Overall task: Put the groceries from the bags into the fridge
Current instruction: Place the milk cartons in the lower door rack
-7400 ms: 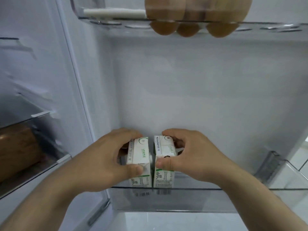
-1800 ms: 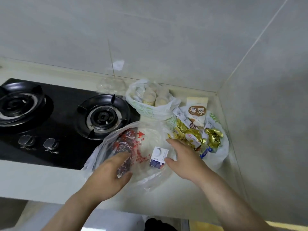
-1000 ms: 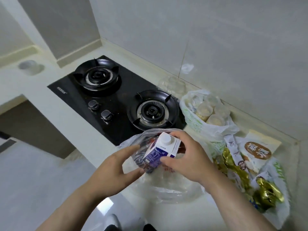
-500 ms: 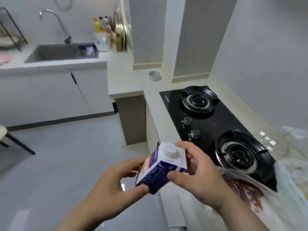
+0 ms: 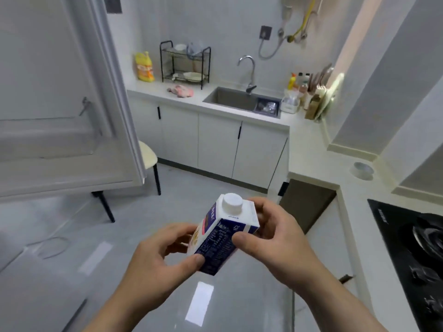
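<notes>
A small blue and white carton (image 5: 219,238) with a white screw cap sits tilted between both hands, above the floor. My left hand (image 5: 158,262) grips its lower end with thumb and fingers. My right hand (image 5: 271,238) grips its upper right side, thumb on the blue face. The open fridge door (image 5: 72,97) stands at the left, its clear door shelf (image 5: 48,137) showing nothing in it. The grocery bags are out of view.
A black gas hob (image 5: 417,248) lies on the counter at the right edge. Across the grey floor is a counter with a sink (image 5: 242,101), a dish rack (image 5: 185,61) and bottles. A cream stool (image 5: 147,156) stands beside the fridge door.
I have turned left, away from the hob and bags, with the carton still in both hands. The open fridge door has come into view at the left.
</notes>
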